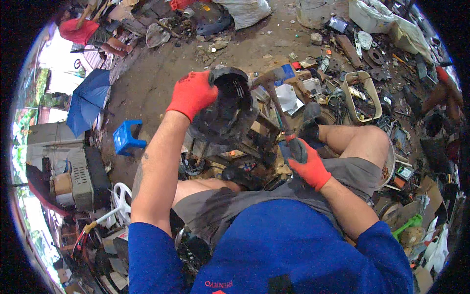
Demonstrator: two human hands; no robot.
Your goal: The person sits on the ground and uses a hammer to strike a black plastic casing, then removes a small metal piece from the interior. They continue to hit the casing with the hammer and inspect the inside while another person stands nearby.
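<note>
My left hand (193, 93) wears a red glove and is closed on the rim of a bulky black housing (223, 115), which is hollow on top and stands over a low support between my legs. To the right, my right hand (306, 164), also gloved in red, grips the handle of a hammer (269, 88). The hammer points upward, its head beside the housing's upper right edge. Loose papers (288, 99) and scrap lie behind the hammer. What exactly the housing rests on is partly hidden under it.
A person in red (78, 32) is at the upper left, near a blue umbrella (88, 95). A blue stool (128, 134) stands left of me. A beige bin of scrap (372, 112), white sacks (245, 12) and metal junk surround me. A grey appliance casing (83, 176) sits at left.
</note>
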